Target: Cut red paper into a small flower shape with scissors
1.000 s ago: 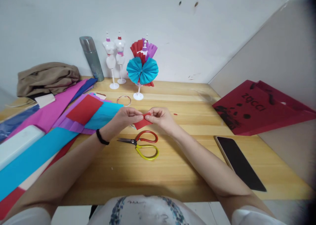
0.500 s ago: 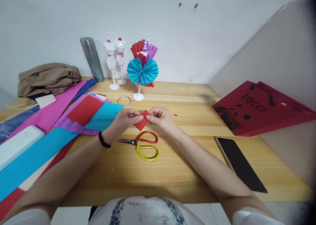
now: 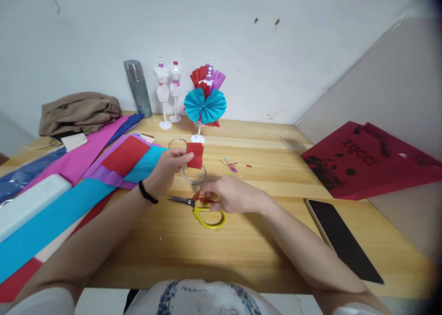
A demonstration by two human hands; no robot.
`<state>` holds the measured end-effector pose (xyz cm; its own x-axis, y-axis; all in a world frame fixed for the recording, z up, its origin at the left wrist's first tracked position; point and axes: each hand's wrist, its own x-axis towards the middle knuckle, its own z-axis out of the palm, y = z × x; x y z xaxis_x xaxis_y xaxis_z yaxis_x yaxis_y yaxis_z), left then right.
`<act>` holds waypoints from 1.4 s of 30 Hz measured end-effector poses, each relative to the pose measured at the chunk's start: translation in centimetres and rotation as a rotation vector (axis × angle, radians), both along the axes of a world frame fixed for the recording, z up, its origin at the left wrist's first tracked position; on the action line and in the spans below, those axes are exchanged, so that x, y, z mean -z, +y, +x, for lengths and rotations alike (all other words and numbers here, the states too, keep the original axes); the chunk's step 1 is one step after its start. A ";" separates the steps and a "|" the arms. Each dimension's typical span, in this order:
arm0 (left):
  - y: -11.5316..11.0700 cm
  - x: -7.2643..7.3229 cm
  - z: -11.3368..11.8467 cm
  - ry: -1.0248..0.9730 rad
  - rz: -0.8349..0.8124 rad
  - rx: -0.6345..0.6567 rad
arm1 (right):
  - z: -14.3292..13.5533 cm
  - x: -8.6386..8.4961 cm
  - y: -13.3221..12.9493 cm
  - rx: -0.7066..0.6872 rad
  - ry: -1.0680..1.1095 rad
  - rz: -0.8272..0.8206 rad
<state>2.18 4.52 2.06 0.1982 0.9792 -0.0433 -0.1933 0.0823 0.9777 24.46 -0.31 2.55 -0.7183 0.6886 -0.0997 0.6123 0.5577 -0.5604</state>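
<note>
The person's left hand [image 3: 172,164] pinches a small red paper piece [image 3: 195,155], thumb and fingers clamped on its left edge, above the wire ring [image 3: 195,174]; the right hand [image 3: 226,194] curls over the red handle of the scissors [image 3: 197,207] on the wooden table [image 3: 262,236]; whether its fingertips meet, one cannot tell.

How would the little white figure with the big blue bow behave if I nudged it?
The figure would probably tip easily: its wide bow sits high above a thin stem and small round base. It looks light for its size, since much of its bulk is pleated paper. Those pleats would likely crumple if pressed.
</note>
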 end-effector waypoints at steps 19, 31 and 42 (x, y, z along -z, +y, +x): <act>1.1 -0.9 -1.0 -0.240 -0.142 -0.218 | 1.4 -1.0 0.8 -0.043 0.119 -0.149; -0.8 -0.5 0.9 -0.287 -0.035 -0.115 | -2.1 2.5 0.4 0.350 0.688 -0.043; -1.4 -1.0 1.4 -0.332 -0.096 -0.205 | -3.0 3.7 -0.2 0.332 0.701 -0.001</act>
<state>3.58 3.15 3.11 0.0180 0.9946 -0.1026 -0.5190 0.0970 0.8492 21.45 -0.50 -1.11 -0.3696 0.8790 0.3012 0.2495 0.4061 -0.8791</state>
